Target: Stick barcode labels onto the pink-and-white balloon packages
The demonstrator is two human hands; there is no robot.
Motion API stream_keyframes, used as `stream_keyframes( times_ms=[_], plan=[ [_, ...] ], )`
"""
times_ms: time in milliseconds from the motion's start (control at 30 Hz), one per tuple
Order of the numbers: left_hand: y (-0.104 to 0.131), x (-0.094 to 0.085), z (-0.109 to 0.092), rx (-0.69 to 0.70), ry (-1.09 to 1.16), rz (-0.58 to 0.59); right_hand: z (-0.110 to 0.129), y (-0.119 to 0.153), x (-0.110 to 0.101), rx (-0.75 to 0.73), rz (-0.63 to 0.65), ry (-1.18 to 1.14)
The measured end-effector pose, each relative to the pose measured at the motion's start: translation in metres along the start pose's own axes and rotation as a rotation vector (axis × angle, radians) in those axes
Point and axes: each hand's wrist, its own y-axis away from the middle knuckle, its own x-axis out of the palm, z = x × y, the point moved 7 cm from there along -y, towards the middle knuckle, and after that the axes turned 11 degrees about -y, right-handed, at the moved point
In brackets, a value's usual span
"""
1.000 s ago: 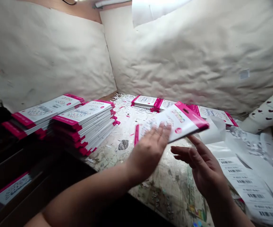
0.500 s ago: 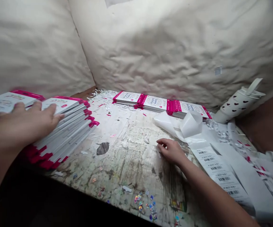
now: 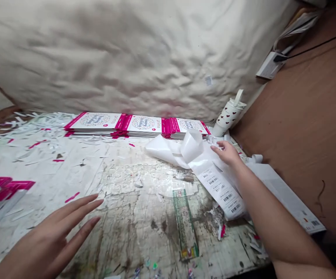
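Note:
My left hand [image 3: 60, 228] is at the lower left over the worn tabletop, fingers stretched and thumb apart, holding nothing. At its far left lies a stack of pink-edged white packets [image 3: 7, 188], cut off by the frame. My right hand [image 3: 228, 153] hovers at or just over the white label backing paper, its thumb and forefinger slightly apart with nothing visible between them. Whether it touches the paper is unclear. Beside it, a strip of barcode labels [image 3: 219, 188] runs towards me, with curled backing paper [image 3: 193, 145] at its far end.
Three rows of pink-and-white packets [image 3: 95, 121] line the back wall. A white tumbler with hearts [image 3: 227, 116] stands at the back right. White paper shreds [image 3: 45, 121] pile at the back left. A white box [image 3: 281, 193] lies along the right edge, and a green printed strip [image 3: 185, 224] is on the tabletop.
The view has turned right. My left hand has come off the packet stack to over the tabletop. My right hand has moved from the bare tabletop to the label paper.

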Motion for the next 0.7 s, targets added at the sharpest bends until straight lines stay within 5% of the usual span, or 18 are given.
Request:
stream_keyframes(
  times_ms=[100, 300, 400, 567, 700],
  plan=[
    [-0.016, 0.01, -0.027, 0.077, 0.018, 0.088, -0.012, -0.007, 0.007, -0.022, 0.128, -0.021],
    [-0.064, 0.017, -0.09, 0.167, 0.087, 0.119, 0.076, 0.046, 0.091, -0.43, 0.523, -0.073],
    [-0.085, 0.033, -0.1, 0.111, 0.031, 0.187, 0.101, 0.069, 0.107, -0.557, 0.623, -0.064],
    [-0.11, 0.07, -0.114, 0.099, -0.023, 0.406, 0.078, 0.049, 0.081, -0.452, 0.501, -0.045],
    [-0.121, 0.084, -0.133, 0.165, 0.038, 0.446, -0.007, -0.013, 0.02, -0.085, 0.217, 0.052]
  ],
)
